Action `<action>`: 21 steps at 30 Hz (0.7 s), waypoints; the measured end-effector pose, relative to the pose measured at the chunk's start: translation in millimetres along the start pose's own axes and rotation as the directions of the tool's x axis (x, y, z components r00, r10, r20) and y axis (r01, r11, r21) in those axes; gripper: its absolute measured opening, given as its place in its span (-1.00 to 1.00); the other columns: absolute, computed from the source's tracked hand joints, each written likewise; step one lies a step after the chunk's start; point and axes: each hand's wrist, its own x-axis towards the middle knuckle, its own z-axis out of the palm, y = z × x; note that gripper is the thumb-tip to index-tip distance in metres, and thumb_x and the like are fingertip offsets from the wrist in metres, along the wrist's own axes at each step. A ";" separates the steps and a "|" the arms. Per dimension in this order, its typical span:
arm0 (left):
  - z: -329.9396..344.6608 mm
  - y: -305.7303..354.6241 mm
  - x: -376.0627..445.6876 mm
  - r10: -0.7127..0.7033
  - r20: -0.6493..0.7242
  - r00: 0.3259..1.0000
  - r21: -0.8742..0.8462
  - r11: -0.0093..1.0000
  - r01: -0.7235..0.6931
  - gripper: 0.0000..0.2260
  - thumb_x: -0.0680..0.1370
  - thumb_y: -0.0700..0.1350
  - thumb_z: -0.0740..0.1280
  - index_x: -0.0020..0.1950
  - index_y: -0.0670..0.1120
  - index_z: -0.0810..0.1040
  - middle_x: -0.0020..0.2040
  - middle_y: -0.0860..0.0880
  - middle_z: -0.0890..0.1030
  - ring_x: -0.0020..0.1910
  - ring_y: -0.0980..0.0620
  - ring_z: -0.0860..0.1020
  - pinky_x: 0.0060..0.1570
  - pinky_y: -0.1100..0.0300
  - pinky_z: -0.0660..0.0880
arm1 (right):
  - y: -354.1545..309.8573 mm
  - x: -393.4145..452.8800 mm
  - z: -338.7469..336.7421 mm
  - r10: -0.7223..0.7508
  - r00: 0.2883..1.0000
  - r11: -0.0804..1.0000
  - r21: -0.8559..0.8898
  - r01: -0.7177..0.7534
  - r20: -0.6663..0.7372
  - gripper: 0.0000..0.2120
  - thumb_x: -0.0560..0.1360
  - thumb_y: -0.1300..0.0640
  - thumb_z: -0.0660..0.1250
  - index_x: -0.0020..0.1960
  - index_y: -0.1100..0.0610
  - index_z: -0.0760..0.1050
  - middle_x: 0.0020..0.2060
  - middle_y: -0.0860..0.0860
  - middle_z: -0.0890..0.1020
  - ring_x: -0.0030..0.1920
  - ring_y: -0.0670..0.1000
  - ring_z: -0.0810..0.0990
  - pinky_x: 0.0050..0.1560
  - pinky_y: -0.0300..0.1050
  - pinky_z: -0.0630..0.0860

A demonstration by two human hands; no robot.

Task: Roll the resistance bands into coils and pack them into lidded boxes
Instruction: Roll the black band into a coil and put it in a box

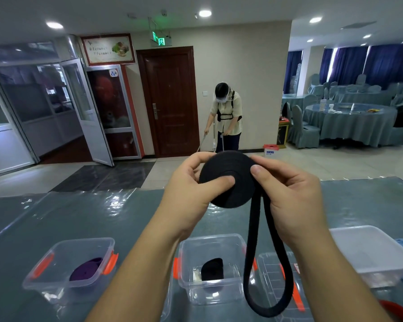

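I hold a black resistance band (228, 168), mostly rolled into a flat coil, up above the table. My left hand (191, 189) grips the coil's left side with its thumb pressed on the face. My right hand (289, 194) pinches the coil's right edge. The unrolled end hangs down as a long loop (265, 298) over the boxes. Below, a clear open box (209, 242) holds a small black coil (212, 269). To the left, another clear open box (63, 282) with orange clips holds a purple coil (86, 270).
A clear lid (275, 273) with orange clips lies flat right of the middle box; a white-lidded container (372, 249) stands further right. A red item (396, 310) shows at the lower right corner. The table (79, 217) has a glossy teal cover. A person stands by the door beyond.
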 end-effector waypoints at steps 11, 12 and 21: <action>-2.3 0.5 2.0 -0.060 0.093 0.994 0.036 0.998 0.057 -0.71 0.51 -0.36 0.48 0.19 -0.14 0.68 0.00 -0.14 0.76 -0.01 -0.13 0.75 -0.03 0.03 0.66 | -5.6 1.2 -1.6 -0.001 1.000 1.000 -0.019 0.001 0.004 -0.80 0.55 0.31 0.45 0.05 0.05 0.73 -0.11 0.00 0.80 -0.05 0.00 0.78 -0.05 -0.21 0.68; -4.0 1.6 2.5 -0.068 0.117 0.991 0.063 0.996 0.061 -0.72 0.50 -0.36 0.49 0.19 -0.13 0.70 0.00 -0.15 0.77 -0.01 -0.13 0.75 -0.03 0.03 0.66 | -5.5 1.1 -1.3 0.002 1.000 0.999 -0.033 -0.002 0.010 -0.80 0.54 0.31 0.45 0.04 0.05 0.73 -0.12 0.00 0.80 -0.07 -0.02 0.78 -0.06 -0.22 0.68; -3.4 2.0 5.7 -0.033 0.047 0.998 -0.039 0.999 0.035 -0.70 0.50 -0.35 0.49 0.20 -0.14 0.67 0.03 -0.14 0.76 0.02 -0.11 0.74 -0.01 0.07 0.67 | -4.8 6.5 -5.0 0.033 0.999 0.999 0.030 -0.033 -0.014 -0.80 0.54 0.33 0.44 0.12 0.17 0.72 -0.06 0.06 0.79 0.01 0.08 0.78 0.01 -0.16 0.68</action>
